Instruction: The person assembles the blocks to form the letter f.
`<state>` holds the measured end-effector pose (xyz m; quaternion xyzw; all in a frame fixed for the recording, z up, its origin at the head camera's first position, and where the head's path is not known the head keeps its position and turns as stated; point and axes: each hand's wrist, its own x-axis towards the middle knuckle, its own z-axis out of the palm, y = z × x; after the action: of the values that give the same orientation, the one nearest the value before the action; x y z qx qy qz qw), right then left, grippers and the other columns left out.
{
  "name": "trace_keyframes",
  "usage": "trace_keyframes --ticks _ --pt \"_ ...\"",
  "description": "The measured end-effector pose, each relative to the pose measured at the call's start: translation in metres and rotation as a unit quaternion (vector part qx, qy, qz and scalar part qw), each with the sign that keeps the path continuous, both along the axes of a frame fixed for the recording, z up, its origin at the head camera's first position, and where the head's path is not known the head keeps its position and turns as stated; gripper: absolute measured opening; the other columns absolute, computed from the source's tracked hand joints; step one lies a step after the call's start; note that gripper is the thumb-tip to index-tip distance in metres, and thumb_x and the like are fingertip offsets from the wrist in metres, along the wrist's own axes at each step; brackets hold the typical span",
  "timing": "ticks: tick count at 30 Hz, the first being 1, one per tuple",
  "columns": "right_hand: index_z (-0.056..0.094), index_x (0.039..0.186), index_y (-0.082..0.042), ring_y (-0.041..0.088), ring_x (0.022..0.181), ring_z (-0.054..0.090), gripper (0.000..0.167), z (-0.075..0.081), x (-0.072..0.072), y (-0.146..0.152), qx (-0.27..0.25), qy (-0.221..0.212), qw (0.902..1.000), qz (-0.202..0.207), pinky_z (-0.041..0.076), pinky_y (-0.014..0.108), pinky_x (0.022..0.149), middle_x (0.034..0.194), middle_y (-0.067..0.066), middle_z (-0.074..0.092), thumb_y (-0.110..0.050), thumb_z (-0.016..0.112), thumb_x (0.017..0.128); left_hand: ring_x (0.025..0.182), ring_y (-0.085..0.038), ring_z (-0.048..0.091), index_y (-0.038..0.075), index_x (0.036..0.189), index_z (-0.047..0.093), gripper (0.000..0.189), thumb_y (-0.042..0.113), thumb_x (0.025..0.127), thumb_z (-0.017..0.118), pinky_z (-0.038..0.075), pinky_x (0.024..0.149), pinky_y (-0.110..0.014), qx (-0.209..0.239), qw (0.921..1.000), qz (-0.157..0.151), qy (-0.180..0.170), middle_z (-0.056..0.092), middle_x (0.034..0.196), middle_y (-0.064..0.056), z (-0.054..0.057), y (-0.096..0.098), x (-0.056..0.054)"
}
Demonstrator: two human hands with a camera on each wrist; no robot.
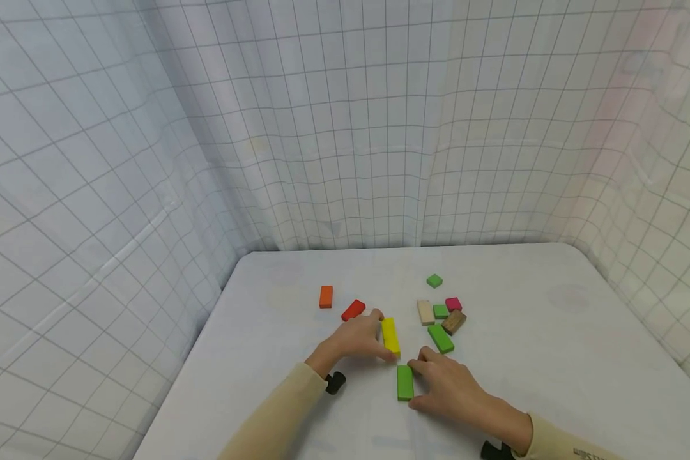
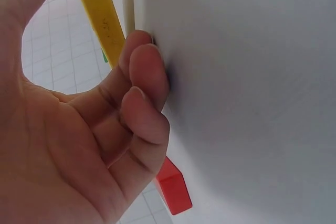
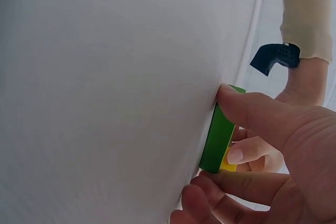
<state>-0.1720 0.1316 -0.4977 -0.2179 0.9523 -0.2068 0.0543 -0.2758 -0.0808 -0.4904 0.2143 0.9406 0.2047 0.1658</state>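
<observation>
In the head view my left hand (image 1: 361, 337) is at a yellow block (image 1: 390, 337), its thumb at the near end and a finger at the far end. The left wrist view shows the yellow block (image 2: 102, 17) held lengthwise between thumb and finger, the other fingers curled beside it. Closer to me, my right hand (image 1: 451, 386) pinches a green block (image 1: 405, 383) by its two short ends. From the right wrist, that green block (image 3: 218, 137) appears between thumb and index finger, with part of the yellow block (image 3: 229, 165) behind it.
Beyond my left hand lie a red block (image 1: 353, 310) and an orange block (image 1: 326, 297). A second long green block (image 1: 440, 338), a brown block (image 1: 453, 322), a cream block (image 1: 425, 312), a pink block (image 1: 453, 304) and small green blocks (image 1: 440, 312) cluster right of centre.
</observation>
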Motion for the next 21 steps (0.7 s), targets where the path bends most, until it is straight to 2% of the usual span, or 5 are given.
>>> trace_keyframes --ticks 8,11,16,18,21 --pt "0.071 0.125 -0.005 0.009 0.070 0.044 0.070 -0.0001 0.0006 -0.0002 -0.002 0.000 1.0000 0.000 0.041 0.022 0.054 0.095 -0.006 0.051 -0.039 0.093 0.068 0.068 -0.013 0.053 0.011 0.140 0.043 0.092 0.058 0.073 0.083 0.045 0.058 -0.025 -0.023 0.9997 0.003 -0.002 0.057 0.085 0.001 -0.0018 0.0073 0.0025" --pt "0.071 0.125 -0.005 0.009 0.070 0.044 0.069 -0.0004 0.0008 0.0003 -0.003 0.004 1.0000 -0.001 0.041 0.022 0.053 0.095 -0.007 0.051 -0.039 0.093 0.068 0.065 -0.013 0.053 0.009 0.144 0.040 0.096 0.059 0.074 0.083 0.044 0.056 -0.025 -0.036 0.9993 -0.005 -0.004 0.056 0.082 0.001 -0.0011 0.0090 0.0034" --pt "0.071 0.125 -0.005 0.009 0.070 0.043 0.069 -0.0013 0.0010 -0.0006 -0.005 0.006 1.0000 -0.001 0.041 0.022 0.054 0.094 -0.007 0.051 -0.039 0.093 0.069 0.059 -0.014 0.047 0.006 0.147 0.036 0.097 0.057 0.078 0.082 0.036 0.052 -0.027 -0.041 0.9989 -0.019 -0.016 0.046 0.072 0.000 0.0003 0.0079 0.0036" --pt "0.071 0.125 -0.005 0.009 0.070 0.044 0.069 -0.0013 0.0010 -0.0010 -0.005 0.006 1.0000 -0.001 0.041 0.022 0.054 0.094 -0.007 0.051 -0.039 0.093 0.069 0.061 -0.015 0.047 0.006 0.149 0.035 0.096 0.056 0.080 0.080 0.035 0.053 -0.028 -0.039 0.9987 -0.027 -0.018 0.044 0.072 0.000 0.0005 0.0062 0.0031" --pt "0.071 0.125 -0.004 0.009 0.070 0.044 0.069 -0.0008 0.0006 -0.0015 -0.004 0.004 1.0000 -0.004 0.041 0.022 0.054 0.095 -0.006 0.051 -0.038 0.093 0.069 0.069 -0.014 0.051 0.007 0.152 0.034 0.093 0.053 0.084 0.078 0.039 0.058 -0.028 -0.037 0.9982 -0.043 -0.019 0.051 0.080 0.001 0.0011 0.0034 0.0022"
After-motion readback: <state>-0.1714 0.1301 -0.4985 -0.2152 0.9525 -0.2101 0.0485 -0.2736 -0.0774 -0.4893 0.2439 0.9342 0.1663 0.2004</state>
